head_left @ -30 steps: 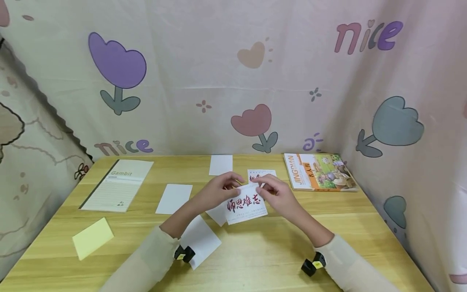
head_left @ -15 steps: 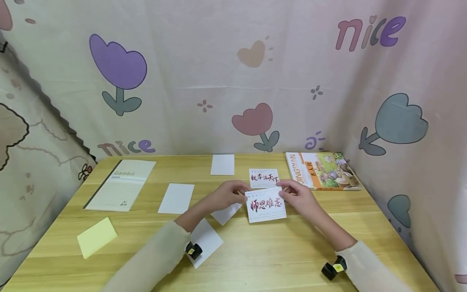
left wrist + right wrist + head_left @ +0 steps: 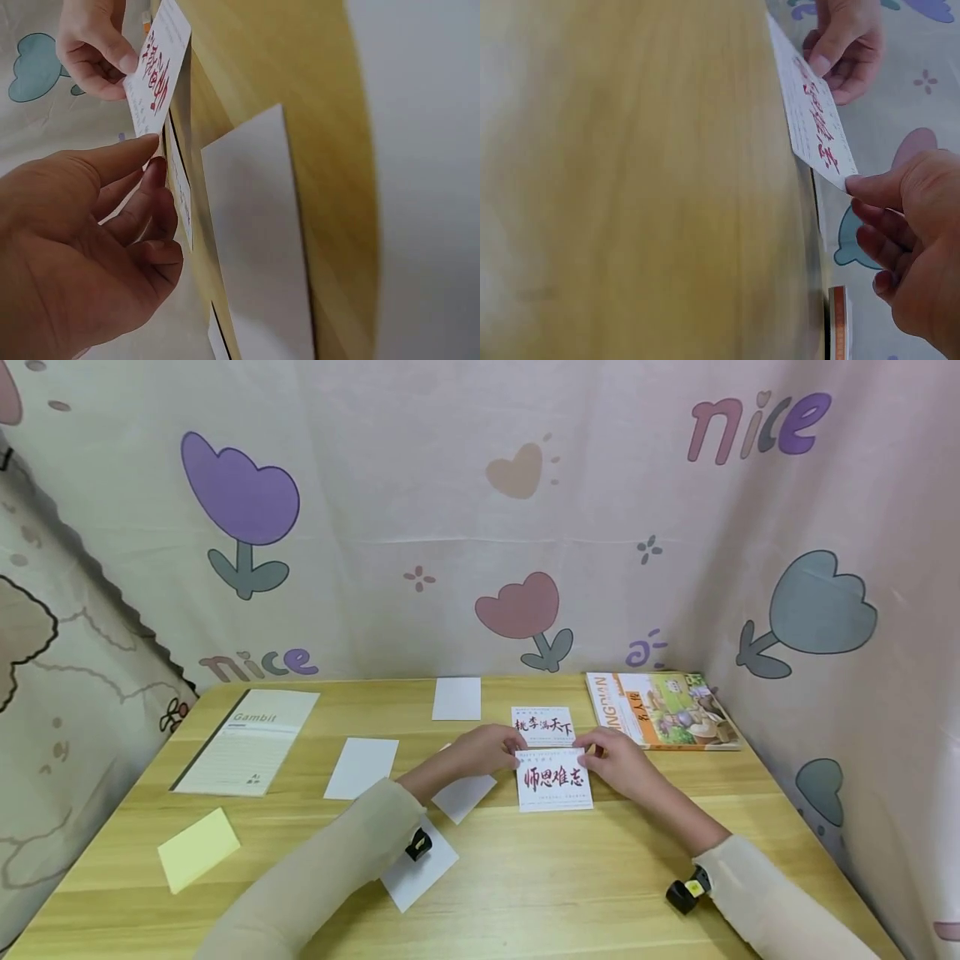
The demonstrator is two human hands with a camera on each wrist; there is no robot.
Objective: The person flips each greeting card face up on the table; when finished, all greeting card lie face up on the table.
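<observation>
A white card with red handwritten-style characters [image 3: 555,781] is held by its upper corners between both hands, a little above the wooden table. My left hand [image 3: 483,752] pinches the left corner between thumb and fingertips; in the left wrist view that thumb and index finger meet at the card's edge. At the opposite corner, my right hand [image 3: 621,766] pinches the card, its thumb on the printed face. Just behind lies a second card with dark red characters [image 3: 542,725], lined up with the held one. Partly under my left forearm are blank white cards [image 3: 463,797].
A lined notebook [image 3: 247,742] lies at the back left, with a yellow paper [image 3: 198,850] in front of it. More blank white cards [image 3: 362,768] are spread around the left and centre. An illustrated book [image 3: 663,712] sits at the back right, near the curtain [image 3: 375,485].
Both hands have carried the red-lettered card to the right and squared it below the second card. My hands have moved apart to its two upper corners, uncovering the second card's writing.
</observation>
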